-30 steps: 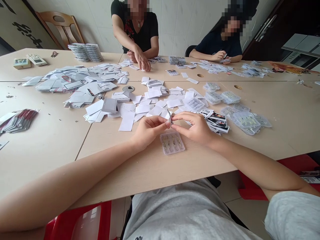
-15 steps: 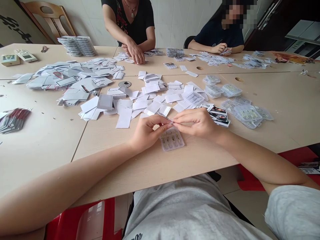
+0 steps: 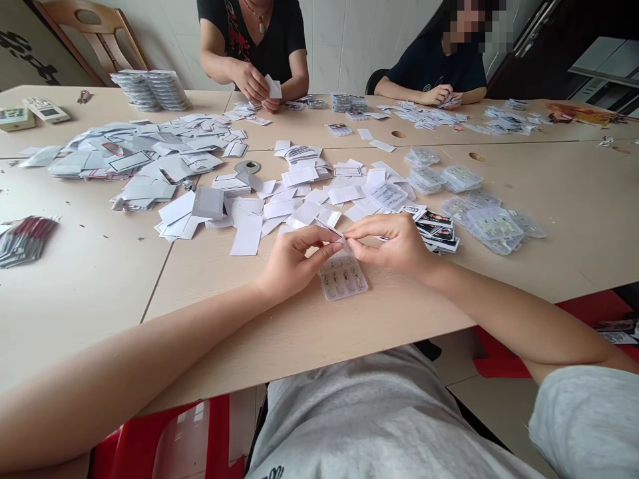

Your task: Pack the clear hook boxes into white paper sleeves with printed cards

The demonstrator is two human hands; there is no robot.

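Observation:
My left hand [image 3: 298, 261] pinches a small white card [image 3: 345, 247] between thumb and fingers, near the table's front edge. From the other side my right hand [image 3: 392, 245] has its thumb and forefinger closed on the same card, which shows almost edge-on. Just below the fingertips a clear plastic compartment box [image 3: 344, 279] lies flat, with small gold-coloured metal pieces in its slots. The hands cover the far edge of this box. Printed dark cards [image 3: 436, 233] lie in a loose stack beyond my right hand.
White cards [image 3: 248, 233] spread across the middle, with a larger heap [image 3: 134, 150] to the left. Clear boxes [image 3: 492, 226] are piled at right. A grey tape roll [image 3: 248, 167] lies among the cards. Two people sit opposite, one holding a white card [image 3: 273, 87].
My fingers have shifted slightly on the card, with the right thumb a little lower. Across the table, one person's hand has risen from the tabletop with a white card.

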